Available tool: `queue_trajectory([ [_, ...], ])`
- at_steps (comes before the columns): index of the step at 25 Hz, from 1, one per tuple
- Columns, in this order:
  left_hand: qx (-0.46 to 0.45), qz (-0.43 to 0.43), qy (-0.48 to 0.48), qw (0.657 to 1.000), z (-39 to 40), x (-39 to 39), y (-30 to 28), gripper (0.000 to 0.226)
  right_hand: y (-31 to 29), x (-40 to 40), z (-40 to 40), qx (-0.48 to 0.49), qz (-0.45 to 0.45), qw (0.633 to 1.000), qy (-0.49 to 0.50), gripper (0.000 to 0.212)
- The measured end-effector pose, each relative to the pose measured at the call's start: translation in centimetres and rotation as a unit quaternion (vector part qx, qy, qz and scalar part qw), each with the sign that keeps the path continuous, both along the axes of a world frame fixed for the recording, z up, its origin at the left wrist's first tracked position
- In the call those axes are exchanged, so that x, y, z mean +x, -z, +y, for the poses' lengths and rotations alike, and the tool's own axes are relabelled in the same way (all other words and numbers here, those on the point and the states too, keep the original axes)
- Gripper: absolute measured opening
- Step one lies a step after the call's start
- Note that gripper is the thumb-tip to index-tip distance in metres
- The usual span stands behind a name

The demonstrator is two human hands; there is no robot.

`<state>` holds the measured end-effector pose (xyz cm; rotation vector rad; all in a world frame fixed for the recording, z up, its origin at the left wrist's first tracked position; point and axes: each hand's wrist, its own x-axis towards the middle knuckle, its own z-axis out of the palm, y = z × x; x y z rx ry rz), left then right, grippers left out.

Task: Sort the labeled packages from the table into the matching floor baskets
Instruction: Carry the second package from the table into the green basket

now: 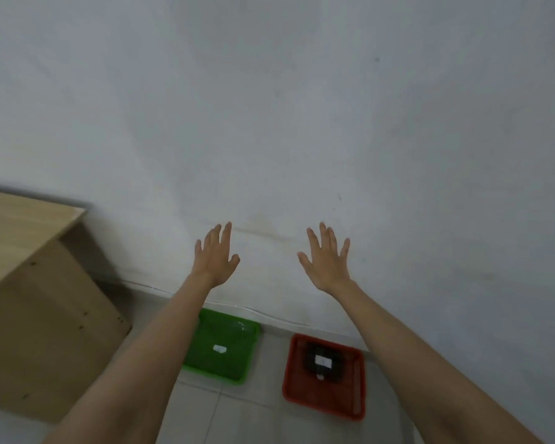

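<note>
Head view: left hand (217,256) and right hand (327,257) raised before the wall (302,107), fingers spread, holding nothing.
Package: dark labelled package (323,361) lies inside the red basket (321,400); green basket (220,371) shows only a white label.
Risk: table (20,229) top shows only its corner, so remaining packages cannot be judged.
Room: tiled floor between baskets open; table corner near left forearm.

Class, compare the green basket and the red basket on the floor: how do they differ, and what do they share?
The green basket holds only a small white label; the red basket holds a dark package bearing a white label. The green basket lies left, the red basket right. Both sit on the floor by the wall.
</note>
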<state>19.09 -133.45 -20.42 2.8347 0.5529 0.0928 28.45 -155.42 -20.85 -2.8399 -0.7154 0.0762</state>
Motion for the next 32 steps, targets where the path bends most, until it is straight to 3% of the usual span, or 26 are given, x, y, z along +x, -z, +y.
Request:
queue_trajectory([
  [9,0.138,-0.013,-0.060,0.989,20.6,-16.8,-8.8,0.074,-6.1,-13.8,21.3,0.041,-0.033,0.997,-0.052,0.070],
  [17,0.156,-0.040,-0.125,0.979,38.8,-32.4,-12.5,0.074,-9.6,-25.5,42.6,0.049,-0.062,0.989,-0.126,0.072],
  [23,0.108,-0.062,-0.185,0.975,53.3,-38.5,-12.1,0.074,-11.1,-28.4,58.2,0.056,-0.087,0.982,-0.161,0.073],
  [32,0.114,-0.063,-0.206,0.970,79.3,-42.8,-14.6,0.072,-12.6,-30.8,84.5,0.067,-0.085,0.980,-0.170,0.071],
])
